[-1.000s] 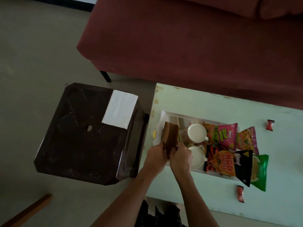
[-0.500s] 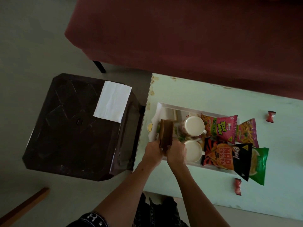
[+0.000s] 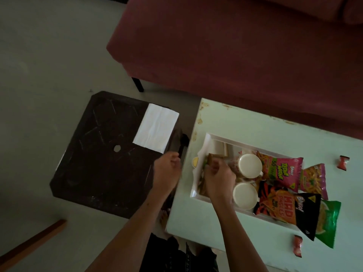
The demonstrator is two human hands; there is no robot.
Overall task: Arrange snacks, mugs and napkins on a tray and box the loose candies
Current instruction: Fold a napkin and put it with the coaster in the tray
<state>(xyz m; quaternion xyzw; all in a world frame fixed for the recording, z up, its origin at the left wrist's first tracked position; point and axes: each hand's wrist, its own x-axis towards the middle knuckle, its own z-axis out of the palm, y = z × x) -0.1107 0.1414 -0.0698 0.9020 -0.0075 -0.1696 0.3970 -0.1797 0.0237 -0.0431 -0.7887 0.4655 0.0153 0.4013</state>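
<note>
A white tray (image 3: 216, 136) on the pale table (image 3: 255, 122) holds two cream mugs (image 3: 250, 165) (image 3: 245, 195), pink, orange-black and green snack packets (image 3: 282, 169) (image 3: 284, 207) (image 3: 329, 220), and a brown candy box (image 3: 213, 157) at its left end. My right hand (image 3: 219, 179) is over the tray's left end, fingers closed on the brown box. My left hand (image 3: 167, 171) hovers between the stool and the table, fingers loosely curled, holding nothing. Two red wrapped candies (image 3: 343, 162) (image 3: 298, 245) lie loose on the table. A white napkin (image 3: 156, 127) lies on the dark stool.
A dark brown stool (image 3: 102, 154) stands left of the table with a narrow gap between them. A maroon sofa (image 3: 235, 46) runs along the far side. A wooden strip (image 3: 31, 246) lies on the floor at lower left.
My left hand has let go of the brown box and moved left toward the stool. The right hand has lowered the box into the tray's left end. The view has shifted.
</note>
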